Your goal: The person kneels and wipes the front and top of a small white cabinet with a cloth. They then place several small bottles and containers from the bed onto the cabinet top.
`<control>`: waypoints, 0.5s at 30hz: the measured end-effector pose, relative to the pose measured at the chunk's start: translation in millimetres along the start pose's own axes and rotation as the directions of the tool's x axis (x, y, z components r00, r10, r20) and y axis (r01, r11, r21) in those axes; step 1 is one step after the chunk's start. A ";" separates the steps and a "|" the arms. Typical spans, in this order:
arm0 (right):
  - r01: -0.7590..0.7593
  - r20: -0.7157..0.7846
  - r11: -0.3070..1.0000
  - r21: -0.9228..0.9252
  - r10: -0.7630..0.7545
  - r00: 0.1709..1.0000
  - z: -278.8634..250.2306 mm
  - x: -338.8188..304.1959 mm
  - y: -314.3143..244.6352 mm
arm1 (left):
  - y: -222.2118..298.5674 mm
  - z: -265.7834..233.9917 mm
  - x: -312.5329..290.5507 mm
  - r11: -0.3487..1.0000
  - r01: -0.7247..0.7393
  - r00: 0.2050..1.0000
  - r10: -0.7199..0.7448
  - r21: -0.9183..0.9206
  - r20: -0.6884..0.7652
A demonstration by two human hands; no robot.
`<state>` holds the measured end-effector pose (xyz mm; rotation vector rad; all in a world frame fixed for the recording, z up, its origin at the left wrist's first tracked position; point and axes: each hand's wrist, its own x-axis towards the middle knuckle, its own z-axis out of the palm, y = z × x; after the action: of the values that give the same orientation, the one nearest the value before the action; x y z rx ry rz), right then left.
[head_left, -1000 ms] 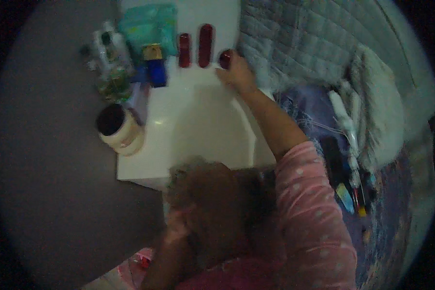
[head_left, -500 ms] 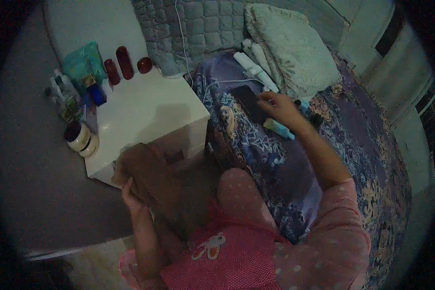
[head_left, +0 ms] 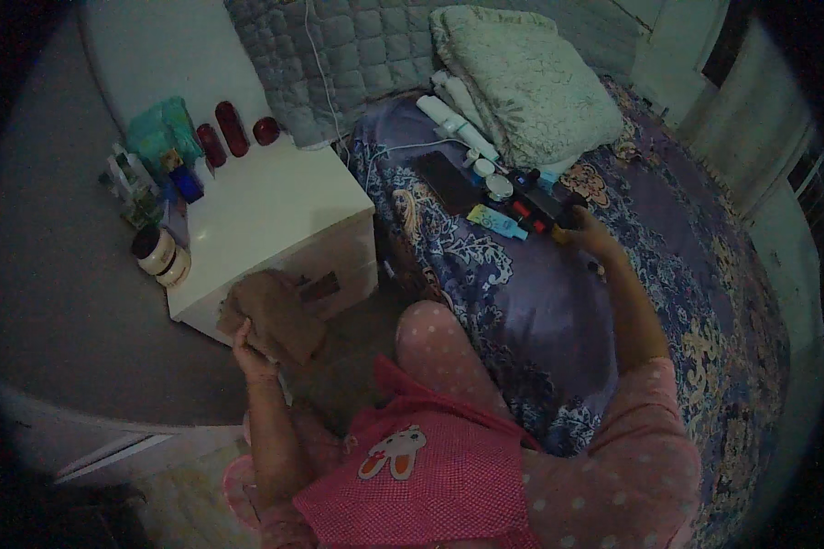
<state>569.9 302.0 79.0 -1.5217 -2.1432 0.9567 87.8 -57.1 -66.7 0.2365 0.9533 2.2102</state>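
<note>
In my left hand point(head_left: 256, 357) is a folded brown cloth point(head_left: 279, 316), gripped at its near left edge in front of the white nightstand point(head_left: 275, 197). My right hand point(head_left: 597, 236) is over the bed at the right end of a group of small items, its fingers bent in beside a small dark round thing point(head_left: 573, 200); what they hold is too dim to make out. Near it lie a red-and-black tube point(head_left: 528, 217), a light-blue and yellow tube point(head_left: 497, 222), a round silver-white container point(head_left: 499, 187) and a black phone-like slab point(head_left: 448, 182).
Along the nightstand's far and left edges stand dark red containers point(head_left: 232, 129), a teal packet point(head_left: 166, 130), a blue box point(head_left: 187, 184) and cream jars with a dark lid point(head_left: 162, 256). White bottles point(head_left: 458, 126) and a pale folded quilt point(head_left: 526, 87) lie farther back on the patterned bed point(head_left: 558, 320).
My right hand has moved right and nearer across the bed, uncovering several small items. The brown cloth, blurred before, hangs in a more compact shape in my left hand. The view has shifted slightly.
</note>
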 end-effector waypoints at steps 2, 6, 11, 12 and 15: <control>0.098 -0.192 0.991 0.093 -0.079 0.978 -6.0 20.7 43.7 | -2.0 24.1 -5.3 0.997 0.045 0.999 -0.046 -0.059 -0.024; 0.011 -0.632 0.942 -0.336 -0.234 0.738 -14.0 73.5 87.3 | 0.5 6.9 -4.9 0.996 0.046 0.998 -0.049 -0.082 -0.027; 0.063 -0.418 0.994 0.095 -0.018 0.908 -12.2 105.3 108.2 | 1.3 -3.1 -1.5 0.990 0.101 0.993 -0.093 -0.101 0.076; 0.106 -0.291 0.961 0.256 -0.028 0.956 -8.6 111.9 109.7 | 1.8 -3.7 -3.1 0.991 0.091 0.996 -0.089 -0.099 0.030; 0.084 -0.359 0.968 0.236 0.007 0.933 -3.3 116.9 106.2 | 8.7 14.7 -18.7 0.994 0.079 0.996 -0.082 -0.070 -0.039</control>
<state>602.7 432.2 -4.1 -1.4000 -1.7219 0.8241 102.9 -65.5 -48.2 0.1180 0.8922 2.1772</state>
